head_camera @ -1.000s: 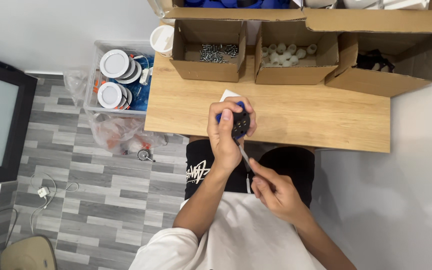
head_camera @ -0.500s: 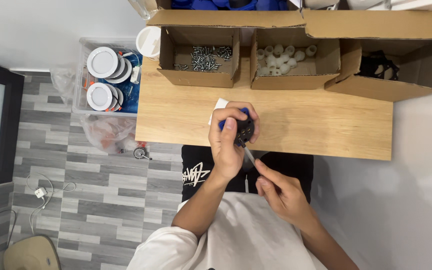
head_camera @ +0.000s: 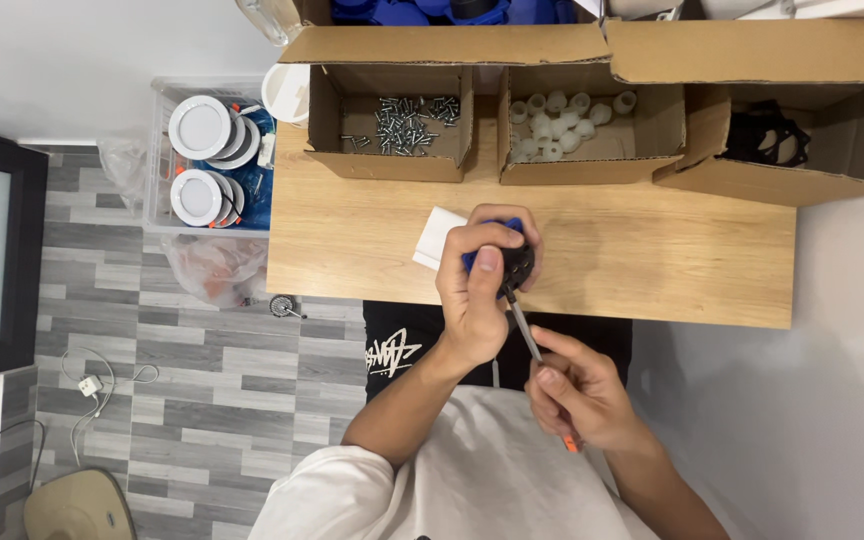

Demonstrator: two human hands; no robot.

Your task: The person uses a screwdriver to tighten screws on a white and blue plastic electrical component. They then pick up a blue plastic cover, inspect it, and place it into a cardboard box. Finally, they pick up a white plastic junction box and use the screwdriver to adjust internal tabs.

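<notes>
wooden tabletop (head_camera: 652, 260) across the middle of the frame, grey plank floor on the left, white wall up top. dead centre, just above the near edge of that table, the left hand (head_camera: 477, 290) is wrapped tight around a small black and blue part (head_camera: 515, 262), thumb laid up the near side of it. compared with a second ago it's barely budged, same grip, same spot over the table; the view just slid a little.

the screwdriver (head_camera: 524, 330) has its thin metal shaft running up into the underside of the part, and the right hand (head_camera: 577, 395) is closed round the orange handle lower down, fingers curled on it. half a second back the hand sat about the same, so my read is it's mid-turn on a screw and not repositioning. can't see the tip or the screw itself, the left hand hides it.

just left of the part, a white slip of paper (head_camera: 435, 235) lies flat on the wood, partly behind the fingers.

further out, along the upper edge: a cardboard box of screws (head_camera: 407, 118), next to it a box of small white caps (head_camera: 557, 118), then a box with black parts (head_camera: 767, 135) at upper right. off the table at upper left, a clear bin with round white lamps (head_camera: 202, 160).
</notes>
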